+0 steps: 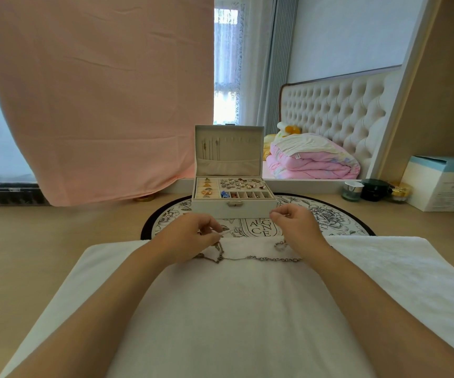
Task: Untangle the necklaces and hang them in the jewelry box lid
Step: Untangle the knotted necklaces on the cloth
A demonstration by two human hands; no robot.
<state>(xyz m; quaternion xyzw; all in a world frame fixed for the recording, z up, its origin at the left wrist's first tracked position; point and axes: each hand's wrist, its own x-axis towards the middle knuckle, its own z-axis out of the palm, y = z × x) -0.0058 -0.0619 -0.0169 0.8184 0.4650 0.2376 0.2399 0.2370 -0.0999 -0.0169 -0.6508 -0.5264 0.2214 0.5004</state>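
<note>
Pale wooden tabletop [56, 233]. Near edge: white terry towel [384, 268] spread flat, overlapping round black-rimmed floral-print mat [329, 216] behind it. Right rear: glass jar with silver lid [352, 190], black jar [374, 189], white-and-blue carton [438, 184]. Left rear: clear plastic case [7, 193].

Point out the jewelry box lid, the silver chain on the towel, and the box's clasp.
jewelry box lid [245, 150]: head view, bare lining, right half.
silver chain [264, 259]: head view, middle of its straight stretch.
clasp [235, 204]: head view, centre of the metal plate.

Single head-worn wide-angle view, facing forward-down, close above towel [220, 309], jewelry box [234, 208] centred.
</note>
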